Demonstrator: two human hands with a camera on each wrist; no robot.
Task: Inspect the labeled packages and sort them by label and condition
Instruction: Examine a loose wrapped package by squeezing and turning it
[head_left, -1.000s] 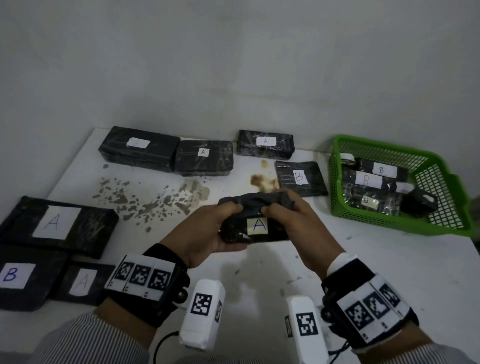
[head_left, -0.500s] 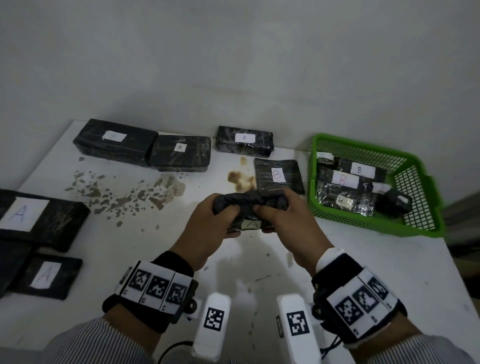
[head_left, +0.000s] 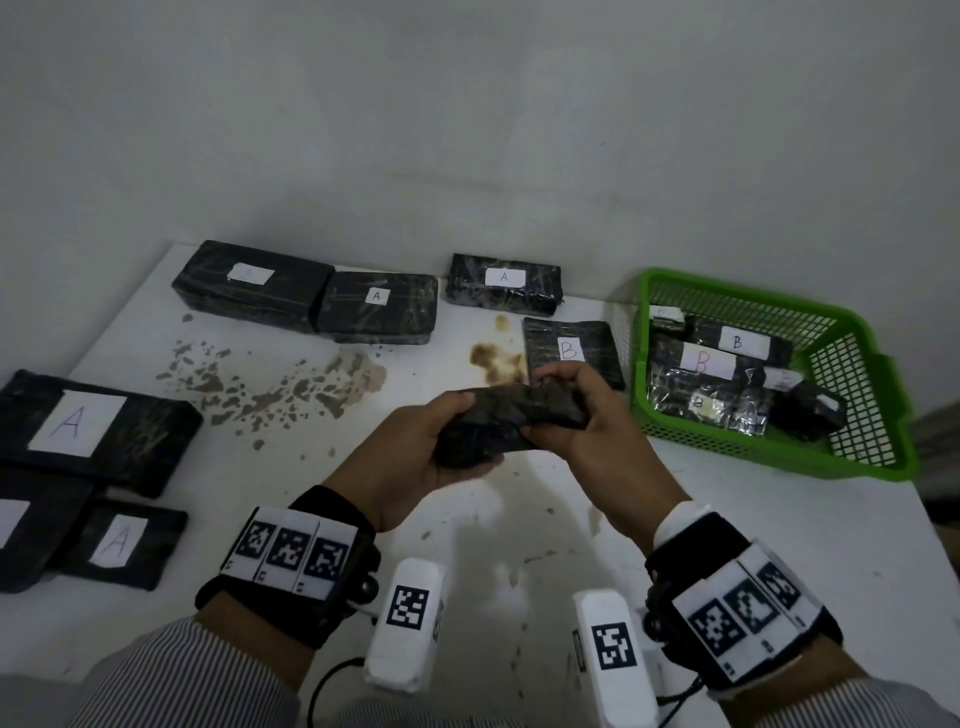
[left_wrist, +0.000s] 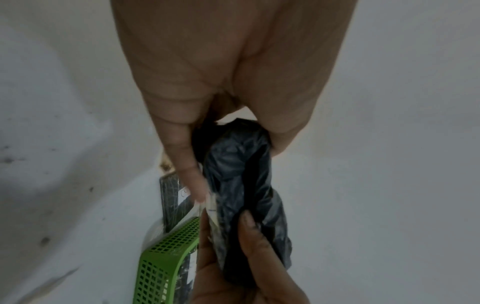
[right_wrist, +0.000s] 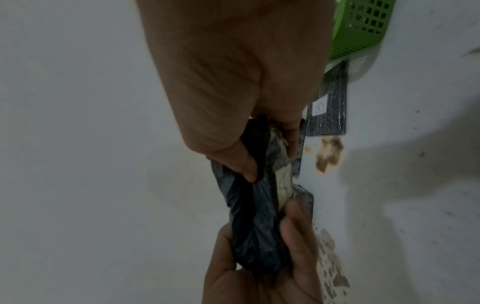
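Both hands hold one crumpled black package (head_left: 511, 421) above the middle of the white table (head_left: 779, 545). The left hand (head_left: 415, 457) grips its left end, fingers curled under and thumb on top; the right hand (head_left: 587, 426) pinches the right end, thumb and fingers closed round the wrap. The package is wrapped in wrinkled, dull black plastic that sags and creases between the two grips (it looks soft and misshapen beside the flat blocks on the table). In the head view its label faces away; the wrist views show a pale label strip (right_wrist: 284, 185) along one edge, its letter too foreshortened to read.

Just beyond the hands lies a flat package marked B (head_left: 571, 351), near a brown stain (head_left: 493, 358). Along the far edge sit three black blocks: one with an unreadable label (head_left: 249, 286), touching one marked A (head_left: 376, 306), and another A (head_left: 504, 283) apart to the right. At the left edge a large A package (head_left: 93, 426) lies by a smaller A package (head_left: 124, 543). A green basket (head_left: 857, 364) on the right holds several black packages, most labelled B (head_left: 737, 343). Brown flecks (head_left: 260, 389) spatter the table left of centre.
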